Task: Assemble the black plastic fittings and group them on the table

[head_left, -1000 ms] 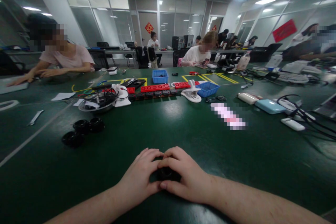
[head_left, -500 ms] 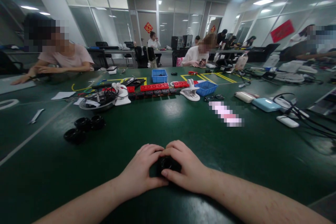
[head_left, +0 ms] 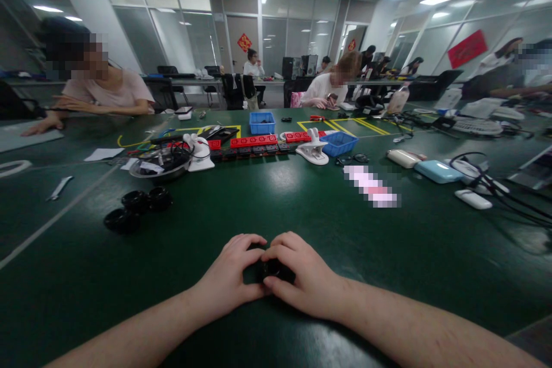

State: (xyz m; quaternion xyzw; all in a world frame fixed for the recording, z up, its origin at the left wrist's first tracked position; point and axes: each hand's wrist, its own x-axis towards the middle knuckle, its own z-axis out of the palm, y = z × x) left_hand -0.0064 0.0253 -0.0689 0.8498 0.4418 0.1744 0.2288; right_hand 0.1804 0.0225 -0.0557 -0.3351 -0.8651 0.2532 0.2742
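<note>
In front of me on the green table, my right hand (head_left: 304, 273) curls over a round black cup-like piece with a dark hollow (head_left: 271, 268), thumb at its near side and fingers over its far side. My left hand (head_left: 230, 273) bends in a C shape at the piece's left edge. Its index fingertip and thumb tip meet that edge, and a gap shows inside the curve. Much of the piece is hidden under the right hand. Several similar glossy black round pieces (head_left: 123, 220) stand grouped on the table at the left.
Farther back are a clear bowl of cables (head_left: 140, 172), red power strips (head_left: 254, 141), a white clip stand (head_left: 314, 149) and blue bins (head_left: 262, 123). At right lie a light-blue case (head_left: 437, 171), a white case (head_left: 473, 199) and black cables. A person (head_left: 107, 89) sits at the left.
My left hand has shifted slightly left, and its thumb has drawn back from under the black piece. The fingers of the two hands stand a little farther apart. My right hand stays around the piece.
</note>
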